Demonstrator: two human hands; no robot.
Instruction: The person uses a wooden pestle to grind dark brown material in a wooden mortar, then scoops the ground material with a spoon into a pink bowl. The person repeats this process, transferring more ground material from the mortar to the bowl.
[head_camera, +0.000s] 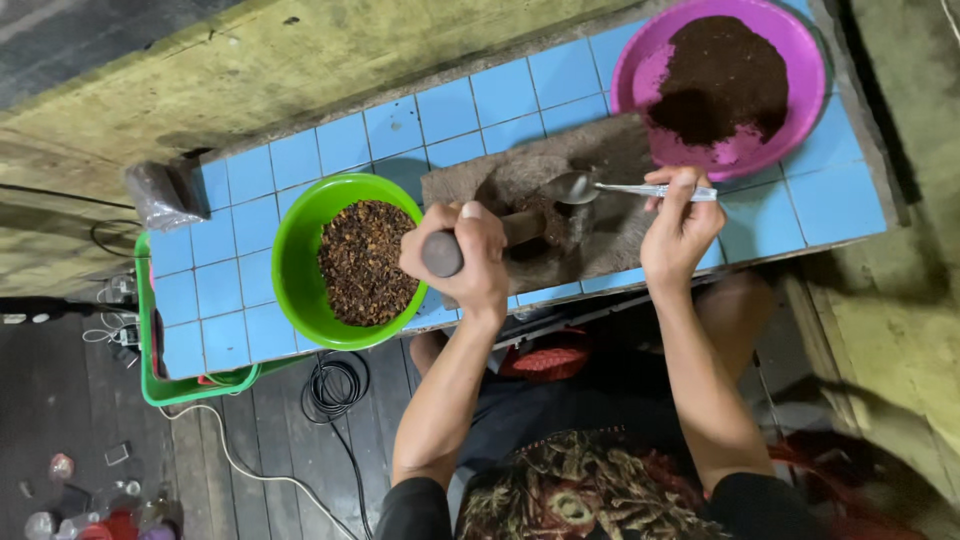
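Note:
My left hand (470, 255) grips a stone pestle (445, 252), its far end resting on dark ground material on a flat grey stone slab (530, 170). My right hand (680, 225) holds a metal spoon (600, 188) by its handle, the bowl of the spoon lying over the slab near the pestle's tip. To the left of the slab stands a green bowl (295, 255) with coarse brown dried pieces. At the far right sits a pink plate (640, 70) heaped with fine dark brown powder.
Everything rests on a blue-tiled counter (240, 210) beside a yellowish wall. A clear plastic bag (158, 195) lies at the counter's left corner. A green crate (180, 390) hangs below the left edge. Cables (335, 385) and small items lie on the dark wooden floor.

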